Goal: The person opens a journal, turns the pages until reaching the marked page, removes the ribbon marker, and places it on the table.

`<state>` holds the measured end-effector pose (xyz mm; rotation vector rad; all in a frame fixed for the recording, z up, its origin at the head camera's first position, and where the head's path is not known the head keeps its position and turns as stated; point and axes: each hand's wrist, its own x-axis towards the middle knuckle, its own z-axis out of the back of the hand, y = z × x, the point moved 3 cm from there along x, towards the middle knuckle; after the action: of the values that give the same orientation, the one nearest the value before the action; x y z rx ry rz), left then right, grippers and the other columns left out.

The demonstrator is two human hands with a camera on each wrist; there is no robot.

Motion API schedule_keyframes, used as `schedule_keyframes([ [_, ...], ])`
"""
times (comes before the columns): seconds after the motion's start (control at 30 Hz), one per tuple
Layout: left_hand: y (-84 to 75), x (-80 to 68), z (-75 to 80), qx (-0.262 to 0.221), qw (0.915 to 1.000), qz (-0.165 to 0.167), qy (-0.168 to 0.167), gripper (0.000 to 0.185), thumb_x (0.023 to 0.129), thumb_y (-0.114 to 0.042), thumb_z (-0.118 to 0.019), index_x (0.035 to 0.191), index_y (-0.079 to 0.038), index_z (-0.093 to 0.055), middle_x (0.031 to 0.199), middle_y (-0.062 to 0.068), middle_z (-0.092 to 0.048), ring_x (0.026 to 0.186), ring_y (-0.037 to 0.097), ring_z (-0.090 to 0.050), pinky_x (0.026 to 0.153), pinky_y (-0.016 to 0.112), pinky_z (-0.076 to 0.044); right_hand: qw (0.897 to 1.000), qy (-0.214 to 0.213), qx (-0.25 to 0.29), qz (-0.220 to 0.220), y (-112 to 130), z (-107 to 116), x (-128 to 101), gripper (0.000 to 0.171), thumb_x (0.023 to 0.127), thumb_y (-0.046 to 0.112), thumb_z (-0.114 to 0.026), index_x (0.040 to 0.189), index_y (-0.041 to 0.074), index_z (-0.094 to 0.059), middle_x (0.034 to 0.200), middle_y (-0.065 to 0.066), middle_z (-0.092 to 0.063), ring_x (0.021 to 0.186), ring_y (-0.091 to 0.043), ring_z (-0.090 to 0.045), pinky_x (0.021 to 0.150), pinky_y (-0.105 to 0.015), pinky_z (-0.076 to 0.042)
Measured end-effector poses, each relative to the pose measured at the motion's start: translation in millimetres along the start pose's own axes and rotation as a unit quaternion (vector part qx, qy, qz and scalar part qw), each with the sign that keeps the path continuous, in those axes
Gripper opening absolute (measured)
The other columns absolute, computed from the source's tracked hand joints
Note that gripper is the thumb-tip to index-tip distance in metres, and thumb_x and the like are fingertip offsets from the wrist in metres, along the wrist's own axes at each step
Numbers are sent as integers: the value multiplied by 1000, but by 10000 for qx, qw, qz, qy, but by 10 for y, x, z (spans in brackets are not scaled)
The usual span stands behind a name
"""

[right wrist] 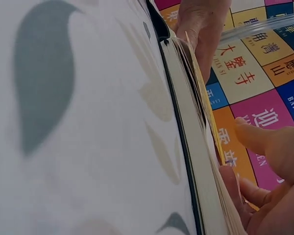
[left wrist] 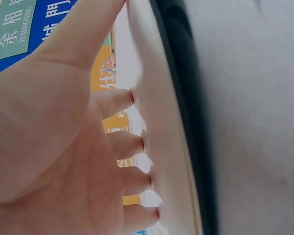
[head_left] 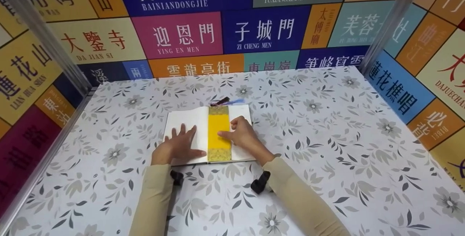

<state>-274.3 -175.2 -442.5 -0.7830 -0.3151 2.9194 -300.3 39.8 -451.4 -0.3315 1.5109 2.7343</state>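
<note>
Beige sleeves nearest me lead to my left hand [head_left: 178,145], flat and relaxed on the open white-paged book [head_left: 187,121] mid-table to pin it, while my right hand [head_left: 241,134] fingers press the yellow rectangular bookmark [head_left: 219,131] along its spine.

Open book [head_left: 189,123]: matt white paper pages, smooth; dark cover edge w/ slight sheen in wrist views. Bookmark strip [head_left: 219,132] along the gutter: yellow centre, flat matt, looks like card or cloth; ends at 12 and 6 o'clock patterned, brocade-like, rougher. Table [head_left: 327,138]: floral-print covering, smooth, low sheen. Walls [head_left: 178,34]: printed panels, semi-gloss. Corner posts [head_left: 390,21]: brushed metal. Sleeves [head_left: 152,199]: beige knit cloth, matt.
</note>
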Motion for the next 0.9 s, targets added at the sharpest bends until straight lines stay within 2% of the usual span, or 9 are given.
schedule_keyframes([
  [0.2, 3, -14, 3, -60, 9999, -77, -32, 105, 90, -66, -59, 163, -13, -4, 165, 30, 8, 150, 56, 4, 120, 73, -6, 9960, -67, -853, -263, 72, -56, -10, 80, 77, 42, -86, 136, 2, -48, 128, -16, -56, 108, -28, -58, 101, -40, -49],
  [0.33, -13, -35, 1, -150, 9998, -115, -53, 105, 90, -65, -60, 163, -13, -5, 164, 31, 8, 150, 57, 5, 119, 74, -5, 9901, -51, -1355, -360, 122, -86, -48, 83, 76, 41, -87, 138, 3, -47, 133, -19, -54, 111, -31, -58, 105, -44, -49],
  [0.6, -16, -49, -2, -226, 9997, -117, -68, 105, 90, -65, -60, 163, -13, -5, 164, 30, 9, 150, 56, 6, 119, 73, -4, 9899, -101, -1363, -367, 135, -49, -80, 59, 77, 32, -86, 117, 3, -54, 104, -11, -58, 90, -24, -52, 85, -35, -47],
  [0.8, -13, -39, -9, -175, 9998, -96, -22, 105, 90, -66, -59, 163, -14, -5, 165, 29, 9, 150, 56, 6, 120, 73, -4, 9923, 174, -1067, -605, 103, -3, -47, 43, 79, 29, -86, 102, 4, -60, 85, -4, -55, 75, -19, -50, 64, -25, -39],
  [0.9, -10, -22, 0, -143, 9999, 19, 18, 105, 90, -66, -59, 163, -16, -4, 165, 27, 10, 151, 54, 7, 121, 71, -3, 9933, 420, -763, -761, 103, 17, -14, 36, 84, 26, -82, 102, 4, -61, 82, -3, -55, 65, -15, -50, 55, -22, -40],
])
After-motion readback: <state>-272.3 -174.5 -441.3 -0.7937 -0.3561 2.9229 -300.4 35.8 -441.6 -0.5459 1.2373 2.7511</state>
